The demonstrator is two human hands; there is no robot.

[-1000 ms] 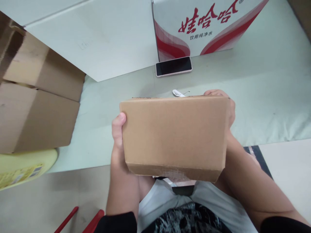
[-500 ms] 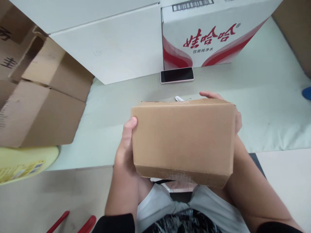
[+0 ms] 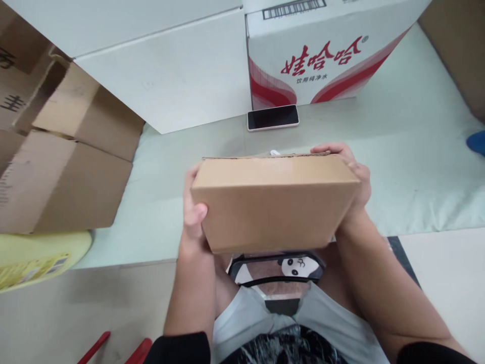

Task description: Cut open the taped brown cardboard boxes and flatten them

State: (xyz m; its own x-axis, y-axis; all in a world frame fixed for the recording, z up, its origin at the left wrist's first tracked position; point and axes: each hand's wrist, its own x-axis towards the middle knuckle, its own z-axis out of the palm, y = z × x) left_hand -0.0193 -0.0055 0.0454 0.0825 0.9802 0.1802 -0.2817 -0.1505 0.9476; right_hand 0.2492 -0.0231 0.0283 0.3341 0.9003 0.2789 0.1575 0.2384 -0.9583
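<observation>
Pale-green worktop (image 3: 401, 162) ahead. Left hand (image 3: 193, 217) and right hand (image 3: 356, 182), part-curled, grip opposite ends of cardboard box (image 3: 275, 212), apparently for balance.

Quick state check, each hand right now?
Left hand: holding the brown rectangular cardboard box by one end.
Right hand: holding the box's opposite end.

The left forearm (image 3: 194, 293) and right forearm (image 3: 390, 288) are stretched forward, the left hand (image 3: 190, 207) curled with its thumb nearest the body, the right hand (image 3: 356, 179) bent inward at the fingers.
</observation>
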